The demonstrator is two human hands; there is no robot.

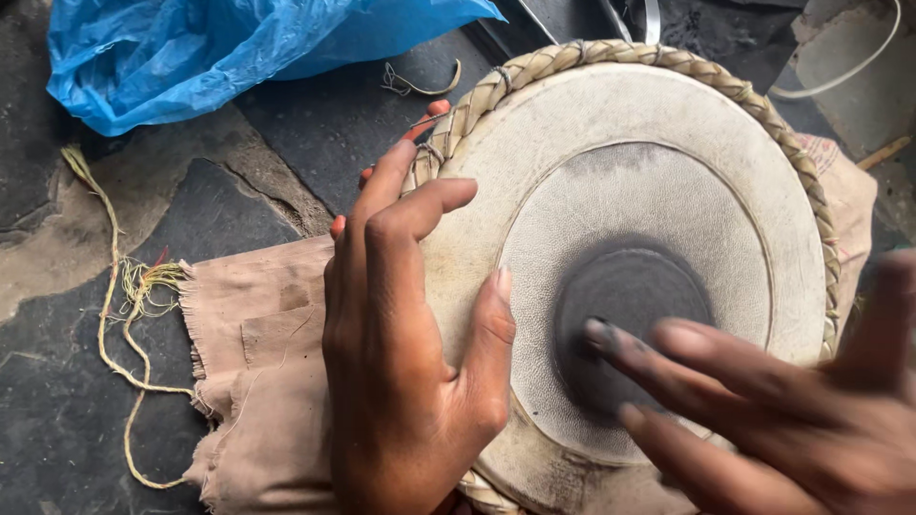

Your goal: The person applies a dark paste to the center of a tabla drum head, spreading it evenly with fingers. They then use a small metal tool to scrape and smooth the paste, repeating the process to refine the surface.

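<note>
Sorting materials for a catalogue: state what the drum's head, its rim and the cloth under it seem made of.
Drum head: apparently animal skin, matte cream, finely grained, with a black paste-like disc at centre. Rim: braided strips, possibly hide or fibre, tan. Cloth: coarse woven fabric, beige, frayed at its edge.

A round drum [630, 257] lies with its pale skin head facing up, filling the right half of the view. A braided straw-coloured rim rings the head. Inside sits a lighter grained circle, and at its centre a dark grey paste patch, smudged at the edges.
</note>
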